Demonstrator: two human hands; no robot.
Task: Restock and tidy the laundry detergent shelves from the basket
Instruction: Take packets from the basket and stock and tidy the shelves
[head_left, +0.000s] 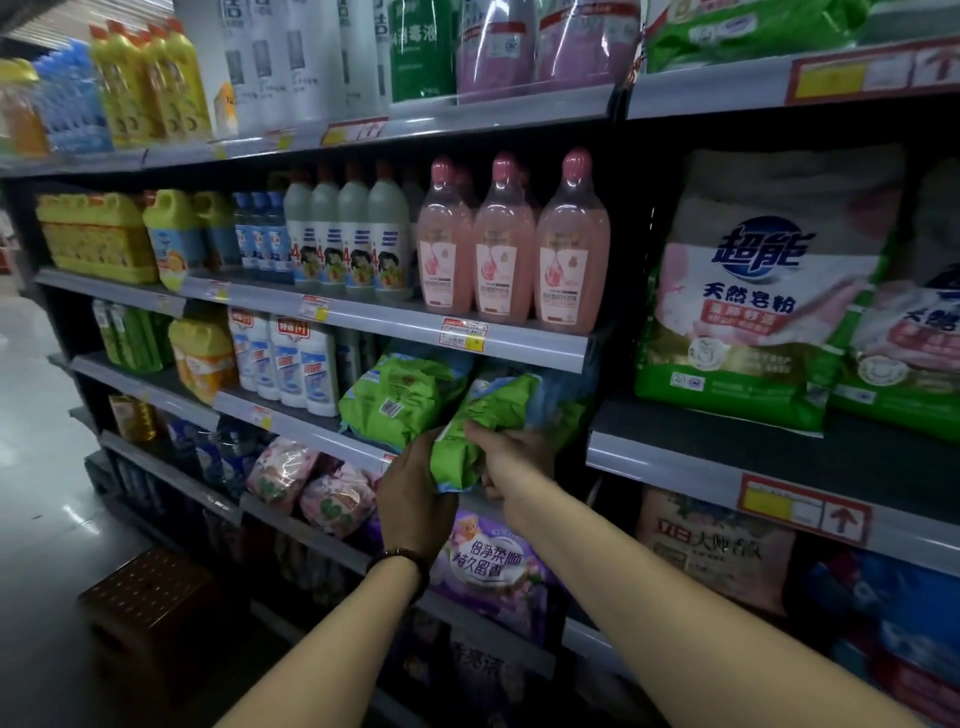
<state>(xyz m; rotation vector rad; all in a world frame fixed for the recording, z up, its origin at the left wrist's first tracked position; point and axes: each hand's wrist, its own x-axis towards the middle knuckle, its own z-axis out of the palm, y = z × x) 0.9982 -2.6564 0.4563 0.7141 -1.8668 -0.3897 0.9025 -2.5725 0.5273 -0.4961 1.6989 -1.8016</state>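
**Two of a kind: one held, one shelved**

One green detergent bag (483, 415) is gripped by both hands over the front edge of the shelf (311, 431), toward its right end. The left hand (415, 499) is curled under the lower end, and the right hand (511, 452) is pinched on the side. The bag is held tilted with its upper end inward, judged so that it can be slid into the space at the right. A second green bag (400, 395) is laid flat just beside it on the left, barcode outward, likely not yet straightened. Three white bottles (291, 364) are stood further left on the same shelf. On the shelf above, three pink bottles (504, 244) are faced along the front edge, with more glimpsed behind.
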